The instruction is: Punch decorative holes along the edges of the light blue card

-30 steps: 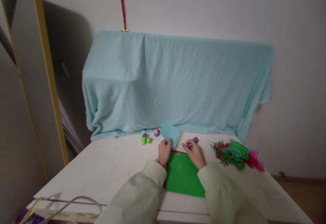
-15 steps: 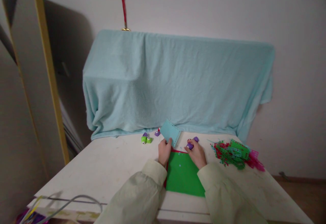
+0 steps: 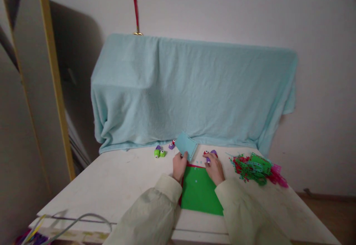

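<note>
— What are the hands doing?

— The left hand [image 3: 180, 166] pinches the near corner of a light-blue paper square [image 3: 184, 144], beyond the green. I'd guess that grip leaves the row of small holes along its right edge uncovered.

— And the right?

— From here I see the right hand [image 3: 215, 168] with fingers curled at a small purple plastic block with a white eye-like dot [image 3: 208, 160]. Gripping or only touching, I can't tell. A small red plastic block with a white eye-like dot [image 3: 205, 152] sits just beside its fingertips.

— Why the sheet between the forearms?

— That smooth green rectangular sheet [image 3: 202, 195], with a red sheet [image 3: 191, 165] peeping from under it, seems placed within reach of both. Pale-blue scraps [image 3: 196, 181] lie on it.

— Further out?

— Green plastic blocks [image 3: 160, 153] stand left; a tangled pile of coloured perforated strips [image 3: 250, 167] lies right, apparently kept clear of the hands.
</note>
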A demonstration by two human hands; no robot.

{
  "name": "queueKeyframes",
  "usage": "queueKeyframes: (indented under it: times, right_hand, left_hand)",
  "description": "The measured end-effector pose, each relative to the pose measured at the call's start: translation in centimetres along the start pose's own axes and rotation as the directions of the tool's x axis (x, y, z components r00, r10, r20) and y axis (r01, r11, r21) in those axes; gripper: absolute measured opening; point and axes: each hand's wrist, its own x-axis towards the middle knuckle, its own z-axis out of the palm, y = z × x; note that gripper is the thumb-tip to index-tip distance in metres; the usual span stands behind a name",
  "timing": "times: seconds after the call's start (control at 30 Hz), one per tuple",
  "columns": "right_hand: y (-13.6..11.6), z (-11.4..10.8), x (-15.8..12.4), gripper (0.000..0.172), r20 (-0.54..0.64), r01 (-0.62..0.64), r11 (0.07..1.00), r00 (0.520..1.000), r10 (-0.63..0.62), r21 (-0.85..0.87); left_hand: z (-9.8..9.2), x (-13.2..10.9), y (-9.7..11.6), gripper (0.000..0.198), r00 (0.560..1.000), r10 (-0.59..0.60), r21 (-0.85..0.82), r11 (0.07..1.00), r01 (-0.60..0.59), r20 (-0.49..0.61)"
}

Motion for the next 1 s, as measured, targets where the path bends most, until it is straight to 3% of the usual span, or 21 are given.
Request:
queueKeyframes:
  times: [0.13, 0.23, 0.4, 0.53, 0.63, 0.8, 1.0]
  right_hand:
    - [-1.7, -0.9, 0.4, 0.027, -0.098, 0.037, 0.994, 0.995, -0.027, 0.103]
    - [-3.5, -2.0, 0.6, 0.023, -0.087, 0.048, 0.982, 0.996, -0.033, 0.185]
    - [-6.7, -4.8, -1.9, 0.026, 0.136, 0.126, 0.962, 0.977, -0.162, 0.242]
    - [-8.1, -7.1, -6.4, 0.029, 0.268, 0.208, 0.976, 0.939, -0.217, 0.062]
    - [-8.0, -8.1, -9.1, 0.048, 0.426, 0.283, 0.957, 0.875, -0.23, -0.064]
    - [-7.6, -7.3, -9.8, 0.067, 0.604, 0.364, 0.916, 0.773, -0.196, -0.17]
    - [-9.8, -4.7, -8.8, 0.08, 0.707, 0.534, 0.775, 0.688, -0.165, -0.338]
  left_hand:
    - [0.0, 0.1, 0.1, 0.037, 1.0, -0.013, -0.015, 1.0, 0.013, -0.007]
    - [0.0, 0.1, 0.0, 0.034, 1.0, -0.02, -0.05, 0.999, 0.018, -0.024]
    - [-0.2, 0.1, 0.1, 0.028, 0.994, 0.01, -0.101, 0.995, -0.021, -0.107]
    - [-0.8, 0.4, 0.6, 0.026, 0.975, -0.031, -0.17, 0.985, -0.007, -0.219]
    - [-1.4, 0.9, 0.8, 0.026, 0.949, -0.062, -0.203, 0.979, -0.002, -0.309]
    - [-2.3, 1.5, 0.1, 0.031, 0.91, -0.107, -0.22, 0.975, 0.018, -0.4]
    - [-2.2, 1.5, 0.0, 0.035, 0.899, -0.039, -0.175, 0.984, -0.042, -0.437]
